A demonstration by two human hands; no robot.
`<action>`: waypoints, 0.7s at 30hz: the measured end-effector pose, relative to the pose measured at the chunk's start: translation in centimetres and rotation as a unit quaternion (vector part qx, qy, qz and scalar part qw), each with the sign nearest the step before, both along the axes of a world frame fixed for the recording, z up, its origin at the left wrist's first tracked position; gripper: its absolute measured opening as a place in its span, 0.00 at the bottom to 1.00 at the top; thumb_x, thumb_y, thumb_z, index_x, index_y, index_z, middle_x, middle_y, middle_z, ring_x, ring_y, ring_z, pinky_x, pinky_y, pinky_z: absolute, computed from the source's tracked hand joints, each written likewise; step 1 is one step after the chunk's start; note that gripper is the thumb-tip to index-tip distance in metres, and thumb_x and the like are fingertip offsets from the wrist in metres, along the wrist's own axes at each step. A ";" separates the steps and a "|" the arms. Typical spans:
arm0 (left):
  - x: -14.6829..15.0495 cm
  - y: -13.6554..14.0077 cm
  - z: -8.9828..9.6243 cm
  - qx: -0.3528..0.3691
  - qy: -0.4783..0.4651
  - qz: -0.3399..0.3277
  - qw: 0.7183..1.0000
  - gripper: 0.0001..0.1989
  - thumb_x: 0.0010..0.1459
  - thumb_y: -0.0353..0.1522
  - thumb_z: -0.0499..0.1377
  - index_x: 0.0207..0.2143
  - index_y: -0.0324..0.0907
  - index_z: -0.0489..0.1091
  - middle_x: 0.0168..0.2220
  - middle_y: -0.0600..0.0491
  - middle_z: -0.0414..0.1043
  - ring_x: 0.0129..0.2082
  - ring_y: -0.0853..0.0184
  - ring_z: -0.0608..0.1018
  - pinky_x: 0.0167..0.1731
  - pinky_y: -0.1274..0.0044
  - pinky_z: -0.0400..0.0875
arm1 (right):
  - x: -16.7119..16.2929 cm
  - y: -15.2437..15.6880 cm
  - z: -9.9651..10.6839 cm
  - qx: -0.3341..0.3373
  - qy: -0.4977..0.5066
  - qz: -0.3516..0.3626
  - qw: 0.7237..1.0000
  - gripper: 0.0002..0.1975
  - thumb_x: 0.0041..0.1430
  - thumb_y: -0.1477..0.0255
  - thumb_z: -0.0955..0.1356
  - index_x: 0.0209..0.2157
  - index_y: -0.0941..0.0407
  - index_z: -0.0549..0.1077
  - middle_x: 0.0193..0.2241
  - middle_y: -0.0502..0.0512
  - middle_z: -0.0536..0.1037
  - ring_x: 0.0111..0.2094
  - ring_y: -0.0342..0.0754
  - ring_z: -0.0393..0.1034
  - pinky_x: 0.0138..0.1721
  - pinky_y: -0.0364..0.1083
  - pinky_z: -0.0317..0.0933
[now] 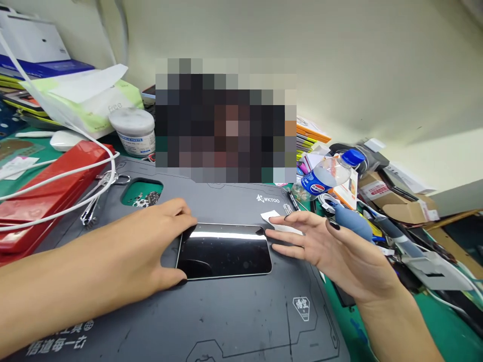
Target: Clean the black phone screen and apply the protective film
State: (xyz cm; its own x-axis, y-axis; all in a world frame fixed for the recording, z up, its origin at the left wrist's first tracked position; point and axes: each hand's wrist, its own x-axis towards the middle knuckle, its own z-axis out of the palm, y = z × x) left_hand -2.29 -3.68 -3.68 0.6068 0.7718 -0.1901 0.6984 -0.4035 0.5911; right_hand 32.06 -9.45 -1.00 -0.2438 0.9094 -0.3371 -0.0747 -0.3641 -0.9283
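Note:
A smartphone (226, 254) with a dark, glossy screen and a thin silvery frame lies face up on the grey work mat (226, 322). My left hand (158, 246) grips its left end, thumb at the near corner and fingers at the far corner. Off the phone's right end, my right hand (320, 241) is held palm inward with fingers spread, the fingertips close to the edge. Whether they touch it, I cannot tell. A white slip of paper (274, 217) lies on the mat behind those fingers.
A red case (49, 186), looping white cables and tweezers (92, 201) lie at left. Small metal parts (149, 199) sit in a mat cutout (130, 193). Behind are a paste jar (134, 131) and a blurred patch. A Pepsi bottle (324, 176) and clutter crowd the right.

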 end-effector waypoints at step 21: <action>0.2 0.0 0.9 0.034 0.065 -0.014 0.997 0.14 0.49 0.35 0.70 0.40 0.48 0.80 0.45 0.49 0.76 0.39 0.55 0.82 0.42 0.64 0.81 | -0.2 0.5 0.1 -0.068 0.087 0.010 0.994 0.20 0.64 0.48 0.69 0.45 0.47 0.82 0.56 0.56 0.83 0.61 0.65 0.76 0.55 0.65 0.73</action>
State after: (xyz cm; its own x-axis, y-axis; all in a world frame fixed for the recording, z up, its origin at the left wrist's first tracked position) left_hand -2.10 -3.65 -2.82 0.6014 0.7690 -0.2166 0.7558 -0.4597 0.4664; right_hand 31.85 -8.98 -0.88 -0.3274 0.8521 -0.4083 -0.2212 -0.4892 -0.8436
